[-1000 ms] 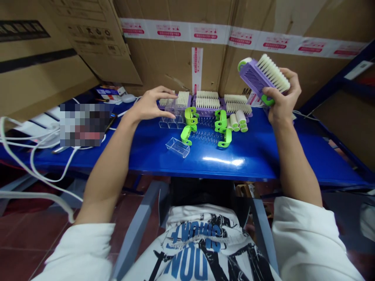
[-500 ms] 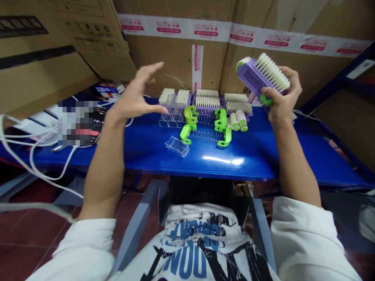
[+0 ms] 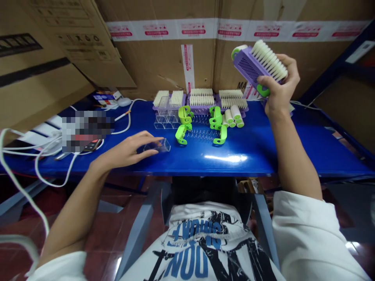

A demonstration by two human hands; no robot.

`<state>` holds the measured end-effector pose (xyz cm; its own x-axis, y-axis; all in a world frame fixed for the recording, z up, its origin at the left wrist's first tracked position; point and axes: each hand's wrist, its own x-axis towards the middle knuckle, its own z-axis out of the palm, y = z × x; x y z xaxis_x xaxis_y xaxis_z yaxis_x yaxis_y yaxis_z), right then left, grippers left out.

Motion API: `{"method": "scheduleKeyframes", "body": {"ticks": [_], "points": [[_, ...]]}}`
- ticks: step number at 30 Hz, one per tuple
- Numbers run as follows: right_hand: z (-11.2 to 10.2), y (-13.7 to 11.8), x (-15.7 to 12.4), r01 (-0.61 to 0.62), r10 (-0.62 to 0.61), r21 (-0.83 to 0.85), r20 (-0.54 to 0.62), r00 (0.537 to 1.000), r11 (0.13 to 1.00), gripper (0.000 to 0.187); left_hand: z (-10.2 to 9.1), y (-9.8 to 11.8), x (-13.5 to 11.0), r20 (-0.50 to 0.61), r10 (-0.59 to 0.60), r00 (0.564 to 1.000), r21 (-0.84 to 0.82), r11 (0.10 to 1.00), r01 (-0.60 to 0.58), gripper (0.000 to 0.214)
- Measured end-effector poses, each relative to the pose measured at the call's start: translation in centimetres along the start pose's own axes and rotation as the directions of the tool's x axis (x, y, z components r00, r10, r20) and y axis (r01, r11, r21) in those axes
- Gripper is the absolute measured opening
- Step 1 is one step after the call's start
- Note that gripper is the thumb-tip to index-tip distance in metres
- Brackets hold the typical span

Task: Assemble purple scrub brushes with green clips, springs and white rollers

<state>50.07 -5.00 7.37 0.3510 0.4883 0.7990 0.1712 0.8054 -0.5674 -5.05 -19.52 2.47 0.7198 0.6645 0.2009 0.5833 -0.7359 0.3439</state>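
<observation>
My right hand [image 3: 283, 84] is raised at the right, wrapped round a purple brush [image 3: 250, 66] with cream bristles, green end parts and a white roller at its far end. The brush is tilted above the tabletop. Low over the table at the left, my left hand [image 3: 136, 148] has its thumb and fingers closed about a small clear plastic box [image 3: 164, 145], partly hidden by the fingers. Beside it stand several stacked clear boxes [image 3: 166, 120]. Bright green clips [image 3: 181, 134] with rows of metal springs [image 3: 202, 135] between them lie in the middle.
Several purple bristle brushes [image 3: 202, 99] line the back of the blue table [image 3: 252, 160]. White rollers with green ends [image 3: 234, 113] lie in a small pile. White cables [image 3: 38, 152] and a phone crowd the left side. Cardboard [image 3: 164, 58] walls the back.
My left hand has come down from the air to the clear box, which has shifted left and turned. My right hand still holds the brush up, nearly unmoved.
</observation>
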Motion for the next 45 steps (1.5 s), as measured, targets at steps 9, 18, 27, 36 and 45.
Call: {"method": "scheduleKeyframes", "body": {"ticks": [9, 18, 27, 36, 45], "points": [[-0.6, 1.0, 0.0, 0.0, 0.0, -0.013, 0.04, 0.999, 1.0, 0.069, -0.3, -4.2, 3.4, -0.092, -0.006, 0.996, 0.121, 0.993, 0.018, 0.061], [-0.2, 1.0, -0.1, -0.008, 0.007, 0.031, 0.048, 0.999, 0.999, 0.073, -0.5, -2.1, 2.6, -0.271, 0.184, 0.945, 0.387, 0.919, -0.068, 0.047], [0.9, -0.6, -1.0, -0.055, 0.055, 0.007, 0.015, 0.998, 0.998, 0.058, 0.9, -3.6, 4.3, -0.243, 0.237, 0.941, 0.578, 0.814, -0.056, 0.027], [0.8, 0.1, -0.7, -0.054, 0.054, -0.035, 0.014, 0.998, 0.998, 0.063, 1.9, -1.8, 6.6, -0.178, 0.202, 0.963, 0.733, 0.68, -0.007, 0.037], [0.3, 0.0, -1.1, -0.143, 0.167, -0.116, 0.235, 0.957, 0.983, 0.075, 0.0, -1.3, 6.5, -0.376, 0.06, 0.925, 0.524, 0.837, 0.159, 0.054]]}}
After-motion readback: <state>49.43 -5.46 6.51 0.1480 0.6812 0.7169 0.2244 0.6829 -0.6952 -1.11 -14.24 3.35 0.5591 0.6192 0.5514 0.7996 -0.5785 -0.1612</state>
